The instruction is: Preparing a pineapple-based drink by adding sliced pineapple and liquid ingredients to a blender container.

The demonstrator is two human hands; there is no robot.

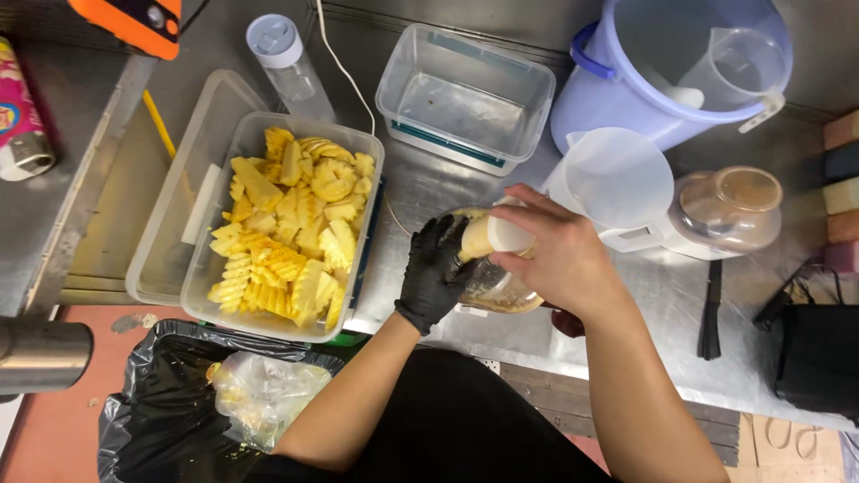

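Note:
My left hand, in a black glove, grips the side of a clear jar that stands on the steel counter. My bare right hand holds a small bottle with a white cap, filled with pale yellow liquid, tilted over the jar's mouth. A clear tub of cut pineapple pieces sits just left of my gloved hand.
An empty clear tub stands behind. A lilac bucket holds a measuring jug; another jug and a brown-tinted jar stand at right. A black bin bag with scraps hangs below the counter edge. A black bag lies far right.

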